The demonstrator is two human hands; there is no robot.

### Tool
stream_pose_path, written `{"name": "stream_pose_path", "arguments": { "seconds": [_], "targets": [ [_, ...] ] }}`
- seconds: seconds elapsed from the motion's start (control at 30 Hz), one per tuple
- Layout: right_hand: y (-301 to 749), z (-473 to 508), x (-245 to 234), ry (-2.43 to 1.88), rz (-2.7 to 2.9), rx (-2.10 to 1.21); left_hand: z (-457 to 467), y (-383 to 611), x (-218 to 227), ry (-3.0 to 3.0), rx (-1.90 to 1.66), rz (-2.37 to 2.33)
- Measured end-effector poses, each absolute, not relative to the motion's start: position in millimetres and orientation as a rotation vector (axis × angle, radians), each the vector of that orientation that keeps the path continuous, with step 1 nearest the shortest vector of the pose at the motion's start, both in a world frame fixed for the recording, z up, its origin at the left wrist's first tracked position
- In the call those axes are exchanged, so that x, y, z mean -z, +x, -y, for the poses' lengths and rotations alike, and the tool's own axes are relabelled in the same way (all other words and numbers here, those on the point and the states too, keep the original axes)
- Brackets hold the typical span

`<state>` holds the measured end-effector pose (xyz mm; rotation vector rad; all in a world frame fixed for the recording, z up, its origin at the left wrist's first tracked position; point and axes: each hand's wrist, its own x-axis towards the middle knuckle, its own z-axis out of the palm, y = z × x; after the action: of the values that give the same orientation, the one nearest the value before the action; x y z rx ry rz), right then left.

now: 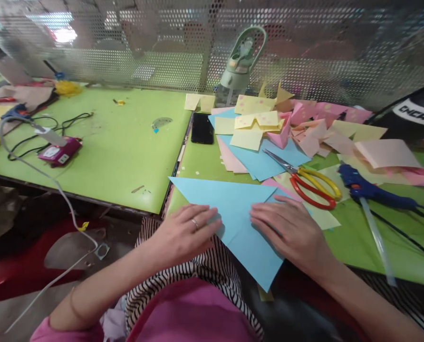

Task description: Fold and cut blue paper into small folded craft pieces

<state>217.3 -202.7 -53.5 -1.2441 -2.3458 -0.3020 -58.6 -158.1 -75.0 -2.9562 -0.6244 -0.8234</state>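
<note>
A person's left hand (188,228) and right hand (286,228), fingers extended, rest on folded blue paper (233,206) overhanging a green table (361,247). Whether either grips it (both thumbs are hidden) cannot be told.

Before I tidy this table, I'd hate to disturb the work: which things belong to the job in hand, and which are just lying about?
Job, likely:
blue paper, touched by left hand and right hand
scissors
blue glue gun
paper pieces

Apparently lying about:
black phone
green-topped bottle
purple box
</note>
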Motion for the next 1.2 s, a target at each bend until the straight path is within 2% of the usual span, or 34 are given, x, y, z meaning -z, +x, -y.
{"name": "stream_pose_path", "arguments": {
  "seconds": [0.23,0.37,0.47,0.6,0.7,0.83,0.97,1.07,1.1,1.2],
  "targets": [
    [222,230,45,-1.257,2.232,0.136,169,-33,89,-2.807,0.969,0.418],
    [240,234,42,-1.360,2.137,0.135,165,-37,74,-2.790,1.179,0.392],
    [257,226,26,-1.452,1.838,-0.081,156,-42,44,-2.760,1.504,0.557],
    [273,206,0,-1.264,1.297,-0.632,128,-39,-2,-2.631,2.006,1.034],
    [273,189,-9,-1.161,1.259,-0.763,101,-30,-25,-2.602,2.490,1.192],
    [255,169,-13,-1.241,1.405,-0.753,77,-15,-31,-2.631,3.009,1.457],
    [235,167,-18,-1.377,1.481,-0.669,68,-13,-21,-2.549,3.165,1.700],
    [229,189,-2,-1.612,1.769,-0.429,63,-24,-16,-2.407,3.242,1.744],
    [229,200,8,-1.731,1.994,-0.218,62,-30,-14,-2.352,3.271,1.753],
    [231,231,45,-1.776,2.246,0.023,59,-44,-12,-2.261,3.327,1.755]
  ]
}}
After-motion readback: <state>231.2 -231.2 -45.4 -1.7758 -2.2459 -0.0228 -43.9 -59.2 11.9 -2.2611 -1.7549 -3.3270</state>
